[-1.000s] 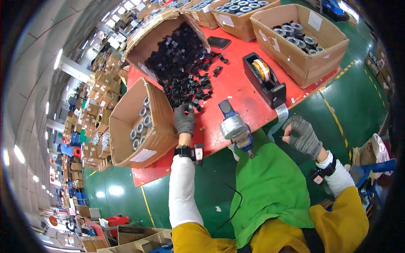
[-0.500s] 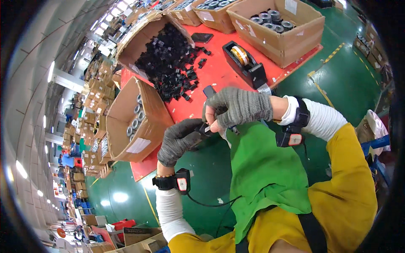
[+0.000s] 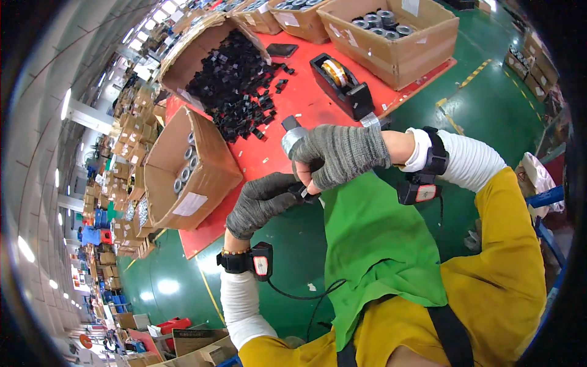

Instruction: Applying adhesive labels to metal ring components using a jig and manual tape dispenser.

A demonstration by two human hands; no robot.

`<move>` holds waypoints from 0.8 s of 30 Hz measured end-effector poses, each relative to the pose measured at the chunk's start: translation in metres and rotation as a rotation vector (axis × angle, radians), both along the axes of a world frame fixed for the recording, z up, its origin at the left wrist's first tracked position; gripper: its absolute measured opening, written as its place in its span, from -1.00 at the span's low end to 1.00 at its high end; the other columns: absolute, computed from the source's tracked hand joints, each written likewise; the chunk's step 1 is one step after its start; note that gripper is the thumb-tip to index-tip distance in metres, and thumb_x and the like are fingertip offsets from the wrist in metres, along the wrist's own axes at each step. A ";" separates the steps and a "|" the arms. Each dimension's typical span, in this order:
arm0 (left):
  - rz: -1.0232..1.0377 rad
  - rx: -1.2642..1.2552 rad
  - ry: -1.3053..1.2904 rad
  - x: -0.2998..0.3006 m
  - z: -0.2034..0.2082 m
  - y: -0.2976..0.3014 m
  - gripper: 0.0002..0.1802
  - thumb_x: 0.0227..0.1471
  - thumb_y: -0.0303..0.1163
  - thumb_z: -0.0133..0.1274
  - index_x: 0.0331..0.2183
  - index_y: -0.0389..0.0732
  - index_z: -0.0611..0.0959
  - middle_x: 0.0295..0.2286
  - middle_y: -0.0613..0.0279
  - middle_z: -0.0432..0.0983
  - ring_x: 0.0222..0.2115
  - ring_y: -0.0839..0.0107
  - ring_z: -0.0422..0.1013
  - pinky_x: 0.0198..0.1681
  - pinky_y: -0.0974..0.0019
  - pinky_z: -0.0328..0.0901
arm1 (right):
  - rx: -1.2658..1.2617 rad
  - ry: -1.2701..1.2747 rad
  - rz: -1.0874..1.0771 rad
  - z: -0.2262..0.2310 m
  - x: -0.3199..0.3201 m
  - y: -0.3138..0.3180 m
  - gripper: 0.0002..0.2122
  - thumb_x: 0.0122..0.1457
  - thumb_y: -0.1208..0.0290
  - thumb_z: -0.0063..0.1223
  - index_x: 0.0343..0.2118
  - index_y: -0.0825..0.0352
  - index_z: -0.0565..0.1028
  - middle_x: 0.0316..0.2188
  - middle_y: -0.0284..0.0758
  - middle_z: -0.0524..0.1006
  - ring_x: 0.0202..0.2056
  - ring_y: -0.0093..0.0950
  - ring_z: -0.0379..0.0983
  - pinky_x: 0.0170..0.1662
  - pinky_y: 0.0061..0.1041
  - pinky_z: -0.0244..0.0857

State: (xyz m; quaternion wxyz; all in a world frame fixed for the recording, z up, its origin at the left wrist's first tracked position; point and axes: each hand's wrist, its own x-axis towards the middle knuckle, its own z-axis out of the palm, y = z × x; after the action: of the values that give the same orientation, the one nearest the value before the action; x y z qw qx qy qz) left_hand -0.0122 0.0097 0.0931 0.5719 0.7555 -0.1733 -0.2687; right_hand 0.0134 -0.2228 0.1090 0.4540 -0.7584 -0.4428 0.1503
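Observation:
My left hand (image 3: 260, 205), in a grey knit glove with bare fingertips, is closed on a small black plastic piece (image 3: 298, 190). My right hand (image 3: 345, 154), gloved alike, is curled just above and to the right, its thumb and fingertip meeting the left hand's fingers at that piece. A silver-grey round part (image 3: 293, 139) with a dark tab (image 3: 290, 123) sticks out beyond the right knuckles; the palm hides the rest. A small pale bit shows at the right thumb. Both hands are over the red table's near edge.
On the red table (image 3: 269, 160) a tipped carton (image 3: 177, 67) spills black plastic pieces (image 3: 235, 85). Cartons of silver rolls stand at left (image 3: 189, 202) and far right (image 3: 391, 58). A black tape dispenser (image 3: 342, 85) lies between. A cable (image 3: 299, 297) hangs from my left wrist.
The silver-grey round part has come into sight beyond my right hand, which seems to have turned. Both hands stay together. The whole view has shifted slightly.

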 end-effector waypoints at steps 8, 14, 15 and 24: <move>-0.016 0.038 -0.048 0.002 -0.009 -0.003 -0.65 -0.16 -0.43 0.14 -0.24 -0.32 0.52 -0.41 0.25 0.51 -0.39 0.45 0.45 -0.29 0.39 0.36 | -0.002 0.010 -0.066 -0.013 -0.004 -0.002 -0.92 -0.16 0.46 0.16 -0.62 0.29 0.47 -0.60 -0.38 0.47 -0.51 -0.52 0.41 -0.42 -0.52 0.26; 0.016 0.008 0.000 -0.001 -0.015 -0.006 -0.63 -0.16 -0.42 0.14 -0.23 -0.33 0.52 -0.41 0.23 0.51 -0.39 0.43 0.45 -0.29 0.39 0.36 | -0.004 0.034 -0.052 -0.020 -0.001 -0.003 -0.90 -0.16 0.44 0.17 -0.62 0.30 0.47 -0.61 -0.37 0.46 -0.51 -0.52 0.41 -0.43 -0.52 0.27; 0.015 0.009 0.002 0.000 -0.015 -0.006 -0.63 -0.16 -0.42 0.14 -0.23 -0.33 0.52 -0.41 0.23 0.51 -0.39 0.43 0.45 -0.29 0.39 0.36 | -0.002 0.061 -0.062 -0.019 -0.001 -0.004 -0.90 -0.16 0.44 0.17 -0.62 0.30 0.47 -0.61 -0.36 0.46 -0.51 -0.52 0.41 -0.43 -0.52 0.27; 0.066 -0.014 0.101 -0.003 -0.020 -0.010 -0.63 -0.11 -0.51 0.10 -0.16 -0.30 0.51 -0.29 0.28 0.47 -0.28 0.55 0.36 -0.18 0.44 0.27 | 0.087 0.132 -0.183 -0.029 -0.010 -0.008 -0.74 -0.15 0.42 0.23 -0.41 0.34 0.39 -0.52 -0.38 0.45 -0.48 -0.59 0.38 -0.41 -0.55 0.27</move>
State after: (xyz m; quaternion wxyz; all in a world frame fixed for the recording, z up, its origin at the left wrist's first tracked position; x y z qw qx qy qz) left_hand -0.0151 -0.0005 0.0736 0.5937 0.7422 -0.1210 -0.2864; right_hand 0.0033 -0.2309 0.0797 0.5267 -0.7636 -0.3470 0.1386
